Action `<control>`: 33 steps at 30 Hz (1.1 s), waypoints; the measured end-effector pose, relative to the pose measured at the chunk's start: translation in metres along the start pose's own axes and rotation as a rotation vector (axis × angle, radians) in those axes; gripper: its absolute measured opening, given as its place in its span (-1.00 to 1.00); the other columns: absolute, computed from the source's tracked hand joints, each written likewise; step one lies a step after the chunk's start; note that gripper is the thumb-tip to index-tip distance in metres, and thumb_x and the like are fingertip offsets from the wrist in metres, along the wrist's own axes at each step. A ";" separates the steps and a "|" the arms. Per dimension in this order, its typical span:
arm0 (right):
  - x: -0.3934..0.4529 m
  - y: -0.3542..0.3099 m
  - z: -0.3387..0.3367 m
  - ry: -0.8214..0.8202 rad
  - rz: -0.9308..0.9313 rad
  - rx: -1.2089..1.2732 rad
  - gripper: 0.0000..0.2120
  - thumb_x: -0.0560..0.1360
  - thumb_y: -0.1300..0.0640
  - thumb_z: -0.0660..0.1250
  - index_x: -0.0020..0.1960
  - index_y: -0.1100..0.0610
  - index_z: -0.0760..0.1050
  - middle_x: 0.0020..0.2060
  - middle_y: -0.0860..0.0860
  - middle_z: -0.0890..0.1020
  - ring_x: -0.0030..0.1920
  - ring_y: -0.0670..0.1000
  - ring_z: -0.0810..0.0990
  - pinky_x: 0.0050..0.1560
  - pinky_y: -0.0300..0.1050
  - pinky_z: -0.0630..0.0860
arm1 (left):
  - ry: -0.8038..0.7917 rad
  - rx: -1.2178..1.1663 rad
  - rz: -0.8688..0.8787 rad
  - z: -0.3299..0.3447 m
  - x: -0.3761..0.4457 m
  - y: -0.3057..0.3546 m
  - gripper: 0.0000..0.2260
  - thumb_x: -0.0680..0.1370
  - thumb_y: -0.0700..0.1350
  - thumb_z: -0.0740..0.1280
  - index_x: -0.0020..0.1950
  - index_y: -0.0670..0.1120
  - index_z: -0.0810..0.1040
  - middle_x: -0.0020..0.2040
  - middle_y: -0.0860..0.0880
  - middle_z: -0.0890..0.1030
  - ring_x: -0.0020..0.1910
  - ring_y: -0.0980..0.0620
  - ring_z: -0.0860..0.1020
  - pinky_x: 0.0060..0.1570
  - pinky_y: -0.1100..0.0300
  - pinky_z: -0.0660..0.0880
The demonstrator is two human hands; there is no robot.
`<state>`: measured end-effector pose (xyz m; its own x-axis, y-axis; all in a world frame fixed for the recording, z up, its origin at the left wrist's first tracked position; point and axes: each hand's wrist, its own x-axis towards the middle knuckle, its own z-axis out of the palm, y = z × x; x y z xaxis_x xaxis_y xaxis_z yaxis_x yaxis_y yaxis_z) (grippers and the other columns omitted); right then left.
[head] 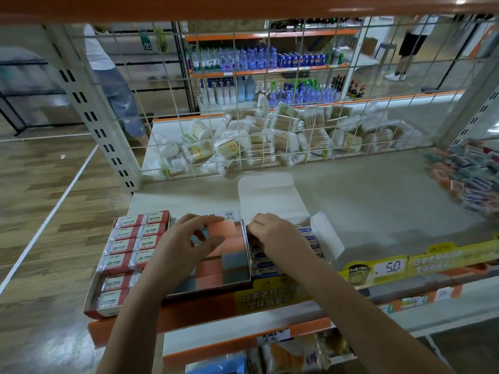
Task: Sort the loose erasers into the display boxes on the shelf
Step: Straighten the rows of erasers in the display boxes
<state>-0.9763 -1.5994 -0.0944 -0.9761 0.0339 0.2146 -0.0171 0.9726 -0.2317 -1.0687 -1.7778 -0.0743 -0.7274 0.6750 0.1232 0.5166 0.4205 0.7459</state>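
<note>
Three display boxes sit side by side at the shelf's front left. The left box [93, 295] holds red-and-white 2B erasers [127, 245]. The middle box [246, 255] holds pink and blue erasers [233, 238]. The right box [328, 238], with its white lid [266, 195] standing open, holds blue-and-white erasers [266, 265]. My left hand [186, 244] hovers over the middle box with fingers spread and relaxed, holding nothing visible. My right hand [272, 236] is curled over the right box's back left corner, fingertips down among the erasers; what it pinches is hidden.
A pile of loose multicoloured erasers [469, 179] lies at the shelf's right end. A wire grid [243, 103] backs the shelf, with cotton-swab packs [270, 141] behind it. Yellow price tags [391, 268] line the front edge. A person [113, 76] stands in the far aisle.
</note>
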 end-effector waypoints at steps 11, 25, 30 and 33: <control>-0.005 0.004 0.000 -0.005 0.027 0.029 -0.81 0.55 0.26 0.14 0.06 0.20 0.51 0.02 0.07 0.55 0.05 0.03 0.46 0.06 -0.11 0.46 | -0.003 0.053 -0.038 -0.005 -0.007 0.000 -0.70 0.46 -0.05 0.41 0.14 0.20 0.50 -0.07 0.24 0.45 -0.15 0.25 0.46 -0.25 0.41 0.35; -0.007 -0.020 -0.013 0.009 0.258 0.286 -0.70 0.54 -0.12 0.21 0.13 0.05 0.51 -0.05 -0.06 0.62 -0.07 -0.10 0.53 -0.02 -0.23 0.48 | -0.057 0.529 -0.046 -0.001 -0.036 -0.004 -0.71 0.52 0.08 0.30 0.24 0.17 0.46 0.25 0.14 0.42 0.26 0.10 0.28 0.21 0.20 0.27; -0.004 -0.021 -0.014 -0.029 0.292 0.346 -0.73 0.53 -0.10 0.24 0.10 0.05 0.50 -0.07 -0.06 0.63 -0.09 -0.10 0.57 -0.01 -0.18 0.55 | -0.045 0.572 -0.058 0.005 -0.034 -0.002 -0.70 0.53 0.11 0.27 0.26 0.16 0.43 0.26 0.14 0.43 0.26 0.09 0.30 0.23 0.19 0.24; -0.004 -0.021 -0.016 -0.052 0.292 0.370 -0.74 0.54 -0.09 0.24 0.12 0.06 0.48 -0.07 -0.07 0.62 -0.09 -0.10 0.57 -0.03 -0.21 0.54 | -0.068 0.589 -0.071 0.005 -0.032 -0.001 -0.70 0.53 0.11 0.28 0.26 0.15 0.42 0.26 0.14 0.43 0.27 0.09 0.31 0.24 0.19 0.23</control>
<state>-0.9690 -1.6160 -0.0756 -0.9610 0.2731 0.0442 0.1931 0.7765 -0.5998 -1.0433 -1.7964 -0.0822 -0.7488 0.6621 0.0296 0.6454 0.7183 0.2598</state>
